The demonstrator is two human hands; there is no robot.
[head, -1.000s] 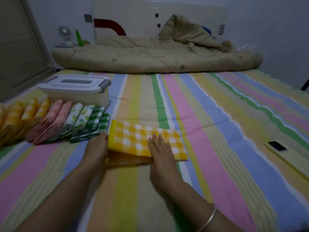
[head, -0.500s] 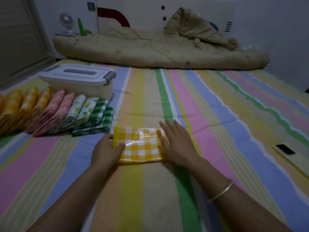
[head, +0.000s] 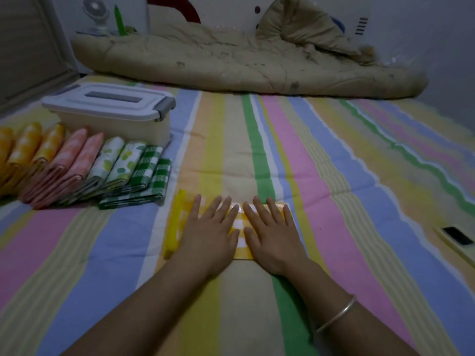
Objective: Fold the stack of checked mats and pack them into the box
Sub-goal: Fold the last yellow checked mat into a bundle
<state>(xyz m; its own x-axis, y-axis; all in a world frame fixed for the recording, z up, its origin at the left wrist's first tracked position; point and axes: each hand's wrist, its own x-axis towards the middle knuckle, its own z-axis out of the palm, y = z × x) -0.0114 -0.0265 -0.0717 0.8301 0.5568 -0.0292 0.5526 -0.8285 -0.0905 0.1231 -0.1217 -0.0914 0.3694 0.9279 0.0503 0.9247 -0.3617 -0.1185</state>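
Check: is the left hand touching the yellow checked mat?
Touching. The head view shows the left hand lying flat on the yellow checked mat, its straight fingers spread across the mat's top face.

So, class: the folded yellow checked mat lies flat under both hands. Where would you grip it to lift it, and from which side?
On the yellow checked mat, probably the left short end, pinched from the left with the left hand. It lies flat and thin on the bed, and only that end juts clear of both hands.

Both flat: left grip [head: 208, 233], right grip [head: 273, 236].
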